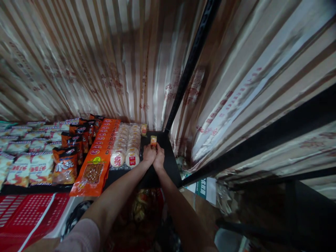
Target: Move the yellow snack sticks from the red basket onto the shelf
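Observation:
My left hand [149, 154] and my right hand [159, 156] meet over the right end of a black shelf [168, 150]. Between their fingertips a small yellow snack packet [153, 141] stands upright, gripped from both sides. Behind it and to the left is a similar small yellow packet [144, 130], near the curtain. Left of my hands lie two rows of round crackers in clear wrap [132, 154] with red labels. Beside these, flat orange snack packs [91, 171] overlap in a column.
Orange-black snack bags [65, 166] and white snack bags [42, 168] fill the shelf's left. A red basket [31, 213] sits below it. Printed cloth curtain [126, 80] hangs behind. A black upright post [183, 73] rises at the back corner; a dark bar [262, 140] crosses the right.

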Tool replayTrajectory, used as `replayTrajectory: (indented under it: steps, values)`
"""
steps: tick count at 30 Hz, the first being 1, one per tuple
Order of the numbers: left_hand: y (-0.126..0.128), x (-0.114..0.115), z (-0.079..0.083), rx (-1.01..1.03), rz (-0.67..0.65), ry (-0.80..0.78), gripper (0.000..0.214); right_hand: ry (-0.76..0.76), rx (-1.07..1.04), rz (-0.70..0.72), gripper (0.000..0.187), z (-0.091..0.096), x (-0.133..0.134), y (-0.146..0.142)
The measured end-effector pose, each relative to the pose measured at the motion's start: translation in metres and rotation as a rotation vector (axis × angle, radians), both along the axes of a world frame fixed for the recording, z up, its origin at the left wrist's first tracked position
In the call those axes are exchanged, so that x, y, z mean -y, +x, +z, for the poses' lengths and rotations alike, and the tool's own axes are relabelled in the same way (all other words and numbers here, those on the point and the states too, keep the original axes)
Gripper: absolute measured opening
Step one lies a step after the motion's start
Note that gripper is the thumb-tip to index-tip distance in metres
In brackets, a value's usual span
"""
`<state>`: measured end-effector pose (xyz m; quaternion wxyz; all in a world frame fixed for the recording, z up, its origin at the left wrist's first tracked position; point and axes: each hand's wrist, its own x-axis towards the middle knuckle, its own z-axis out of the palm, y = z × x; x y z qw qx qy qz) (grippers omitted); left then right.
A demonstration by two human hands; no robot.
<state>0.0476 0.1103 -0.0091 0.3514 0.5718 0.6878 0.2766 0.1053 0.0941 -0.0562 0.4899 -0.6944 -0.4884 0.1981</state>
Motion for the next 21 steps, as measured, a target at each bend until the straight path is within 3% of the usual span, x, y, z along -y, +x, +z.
replayTrajectory:
  steps: [13, 21]
  values:
    - [0.007, -0.048, -0.017, 0.146, -0.003, 0.047, 0.024, 0.009, -0.003, 0.010, 0.041, -0.007, -0.051, 0.006]
    - [0.008, -0.068, -0.024, 0.119, -0.008, 0.063, 0.027, 0.029, 0.008, 0.030, 0.040, -0.010, -0.072, 0.008]
